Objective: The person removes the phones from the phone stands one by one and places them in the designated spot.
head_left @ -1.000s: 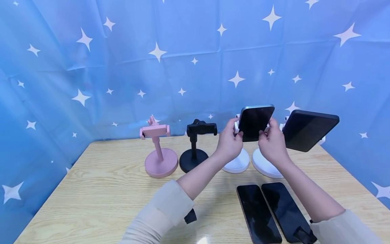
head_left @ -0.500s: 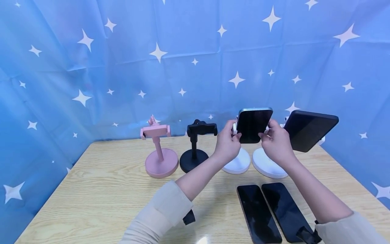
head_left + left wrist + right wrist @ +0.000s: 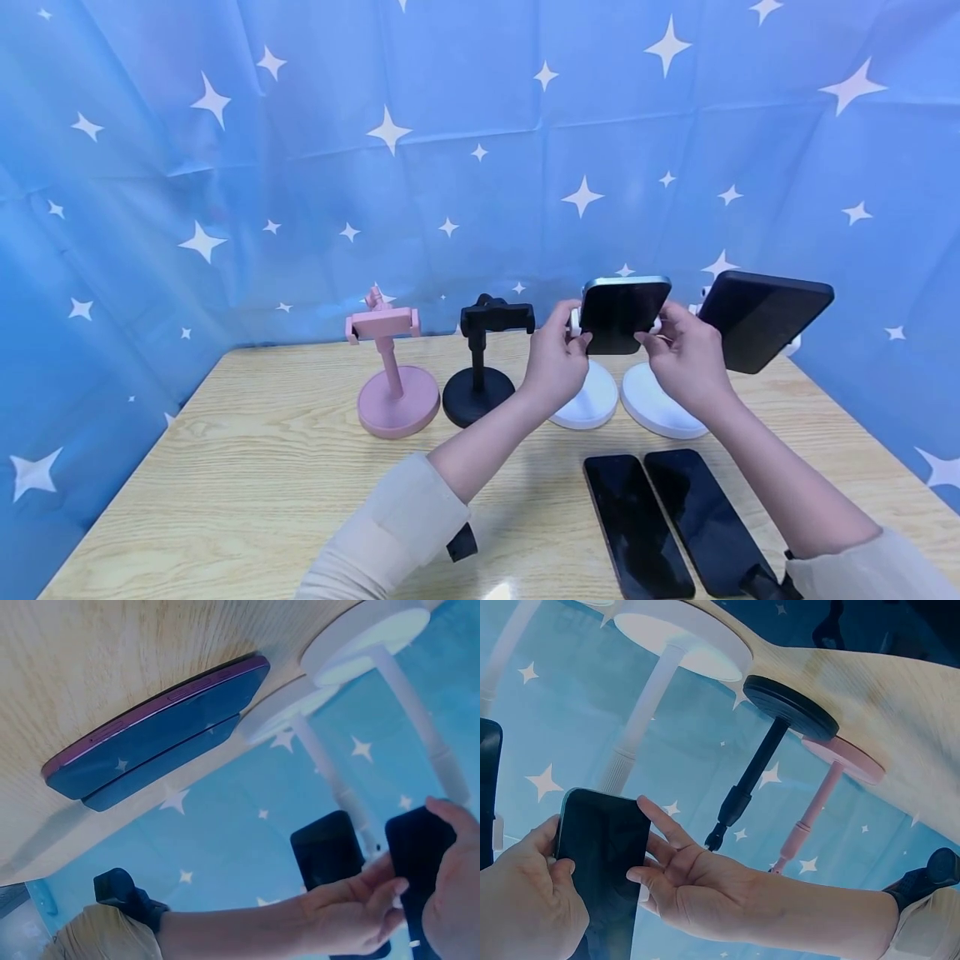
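Note:
Both hands hold a dark-screened phone (image 3: 624, 318) with a pale blue edge, at the clamp of a white phone stand (image 3: 587, 407). My left hand (image 3: 555, 360) grips the phone's left side, thumb on the front near the bottom. On the opposite side my right hand (image 3: 692, 358) pinches the edge, its thumb by the lower right corner. White clamp ends show beside the phone at both sides; the rest of the clamp is hidden behind it. In the right wrist view the stand's post (image 3: 641, 724) runs to behind the phone (image 3: 604, 859).
To the right, a second white stand (image 3: 660, 408) bears a larger black device (image 3: 765, 321), tilted. A black stand (image 3: 477, 392) and a pink stand (image 3: 397, 408) are at the left. Two phones, one left (image 3: 637, 525) and one right (image 3: 701, 517), lie on the wooden table (image 3: 247, 500).
The phone's top edge has come down and its screen leans further back, with a slight shift left. Both hands have moved slightly down with it, still holding its sides.

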A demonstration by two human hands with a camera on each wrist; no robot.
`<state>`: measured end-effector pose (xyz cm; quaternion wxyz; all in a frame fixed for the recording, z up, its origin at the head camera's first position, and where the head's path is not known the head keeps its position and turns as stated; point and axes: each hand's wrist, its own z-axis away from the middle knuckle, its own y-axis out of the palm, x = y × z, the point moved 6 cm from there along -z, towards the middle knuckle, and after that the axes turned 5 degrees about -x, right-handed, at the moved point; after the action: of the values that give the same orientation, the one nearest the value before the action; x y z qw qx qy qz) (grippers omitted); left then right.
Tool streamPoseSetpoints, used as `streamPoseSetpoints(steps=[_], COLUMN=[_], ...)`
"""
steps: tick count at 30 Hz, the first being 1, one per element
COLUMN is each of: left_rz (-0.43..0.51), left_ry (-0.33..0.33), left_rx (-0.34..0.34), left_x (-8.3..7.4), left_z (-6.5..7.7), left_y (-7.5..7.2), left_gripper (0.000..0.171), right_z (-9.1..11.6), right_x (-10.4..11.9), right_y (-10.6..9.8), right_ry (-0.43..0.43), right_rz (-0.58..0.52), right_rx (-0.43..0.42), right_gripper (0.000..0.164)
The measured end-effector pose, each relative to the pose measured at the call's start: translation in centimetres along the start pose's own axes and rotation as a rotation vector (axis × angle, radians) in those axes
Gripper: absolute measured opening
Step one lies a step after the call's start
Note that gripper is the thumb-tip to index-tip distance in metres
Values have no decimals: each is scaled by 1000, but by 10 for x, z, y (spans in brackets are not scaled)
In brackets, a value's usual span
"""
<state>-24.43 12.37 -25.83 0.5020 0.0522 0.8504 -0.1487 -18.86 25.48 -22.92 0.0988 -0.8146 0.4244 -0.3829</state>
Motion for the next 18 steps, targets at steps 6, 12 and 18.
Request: streamPoseSetpoints(steps=[6, 12, 18], left_rz=[14, 26, 10], left_ry=[45, 51, 41], left_rx=[1, 11, 50], left_x=[-2, -6, -11], left_z=[3, 7, 11], left_y=[-2, -5, -10], left_gripper=[39, 42, 40], right_z=[2, 3, 6], right_x=[3, 6, 15], right_y=[-2, -3, -8], right_ry=[-71, -108, -115], right_rz=[-6, -6, -6], right_rx=[-55, -65, -81], right_gripper=[20, 22, 23])
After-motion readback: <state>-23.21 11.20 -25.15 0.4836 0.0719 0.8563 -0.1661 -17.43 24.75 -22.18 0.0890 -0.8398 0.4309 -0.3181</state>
